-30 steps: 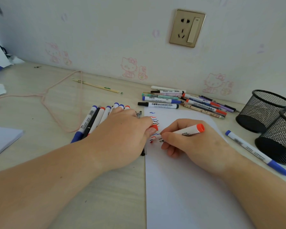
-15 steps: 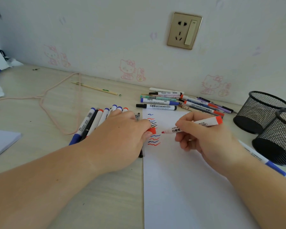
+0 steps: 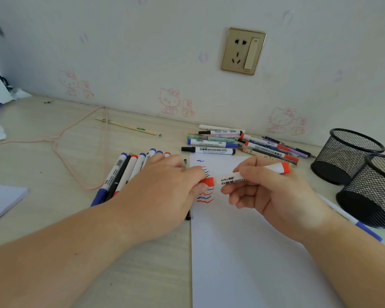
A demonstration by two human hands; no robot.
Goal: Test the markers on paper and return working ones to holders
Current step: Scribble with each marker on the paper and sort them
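over the paper [image 3: 242, 252], the right hand [image 3: 273, 194] grips the red marker [image 3: 253, 174] while the left hand [image 3: 165, 192] pinches its cap [image 3: 207, 181] on, so recapping looks underway, then the mesh holders [image 3: 347, 156].

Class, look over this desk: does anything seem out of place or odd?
Both mesh holders stand empty while markers lie loose on the desk: a pile by the wall, a row under the left hand, and one blue-capped marker beside the holders.
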